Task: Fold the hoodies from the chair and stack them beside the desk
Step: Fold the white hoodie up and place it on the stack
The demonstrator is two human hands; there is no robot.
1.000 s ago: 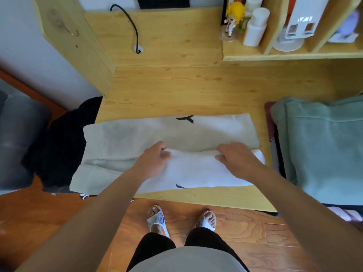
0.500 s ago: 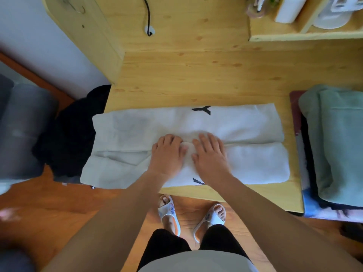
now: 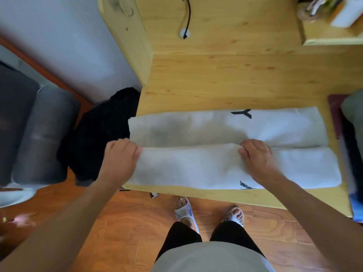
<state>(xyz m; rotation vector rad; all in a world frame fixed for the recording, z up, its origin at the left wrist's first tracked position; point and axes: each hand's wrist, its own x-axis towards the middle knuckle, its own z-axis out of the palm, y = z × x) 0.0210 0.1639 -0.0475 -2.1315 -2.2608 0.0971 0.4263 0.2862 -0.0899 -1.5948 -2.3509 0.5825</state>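
Observation:
A white hoodie (image 3: 216, 130) with black prints lies lengthwise along the front of the wooden desk (image 3: 225, 79), its near half folded over into a long band. My left hand (image 3: 119, 156) grips the left end of that folded band at the desk's left edge. My right hand (image 3: 257, 156) pinches the band's upper edge near the middle, fingers curled into the cloth. A black garment (image 3: 98, 134) hangs off the desk's left side. A stack of folded clothes with a pale green one (image 3: 353, 112) on top lies at the desk's right end.
A grey padded chair (image 3: 33, 134) stands on the left by the white wall. A black cable (image 3: 187, 18) runs through a hole in the desk's back panel. A shelf (image 3: 334, 39) with bottles sits at the top right. My feet in white slippers (image 3: 185, 210) stand on the wooden floor.
Both hands were pressed flat together at the hoodie's middle; now they have spread apart, the left to the left end and the right a little to the right, and both have taken hold of the folded band.

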